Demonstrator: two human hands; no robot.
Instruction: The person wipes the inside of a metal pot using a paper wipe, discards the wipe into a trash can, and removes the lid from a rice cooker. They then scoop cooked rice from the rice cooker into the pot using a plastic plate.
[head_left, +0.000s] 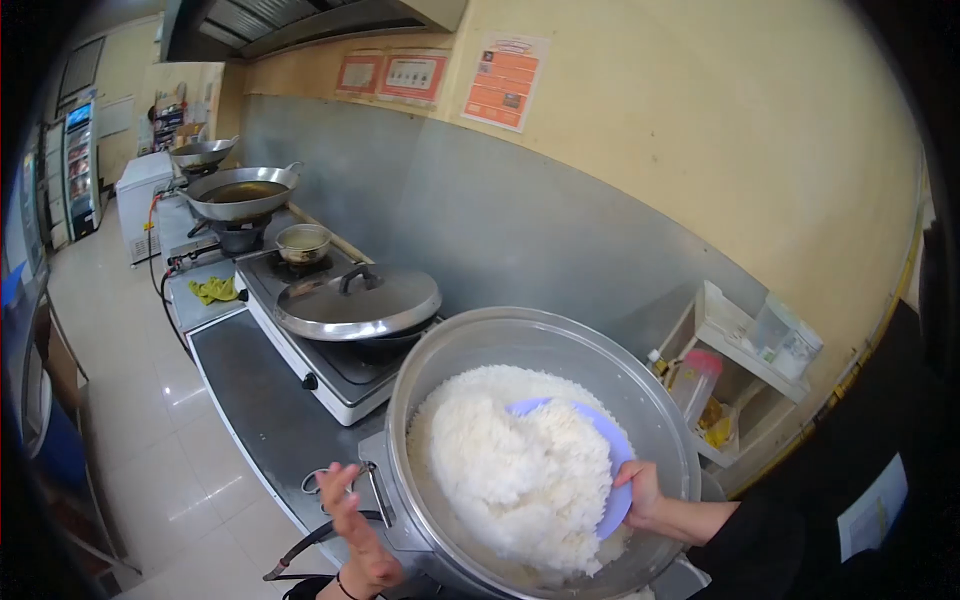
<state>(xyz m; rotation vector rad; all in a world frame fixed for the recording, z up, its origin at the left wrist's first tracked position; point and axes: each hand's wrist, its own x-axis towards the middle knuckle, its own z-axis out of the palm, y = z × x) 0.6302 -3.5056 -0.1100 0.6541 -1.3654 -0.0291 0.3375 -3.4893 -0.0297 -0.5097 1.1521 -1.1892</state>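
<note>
My right hand [645,497] grips the rim of a light purple plate [612,440], fingers closed on its edge. The plate is tilted and partly sunk in white cooked rice [490,440], and a heap of rice covers most of it. The rice fills the lower part of a large round metal pot [540,325]. Outside the pot on the left, beside its side handle [375,493], my left hand [358,530] is raised with fingers apart and nothing in it.
A lidded pan [360,300] sits on the gas stove [300,350] left of the pot, with a small pot [303,243] behind. Farther back stands a wok [240,192]. A yellow-green cloth [213,291] lies on the counter. A shelf [750,340] with containers is at right.
</note>
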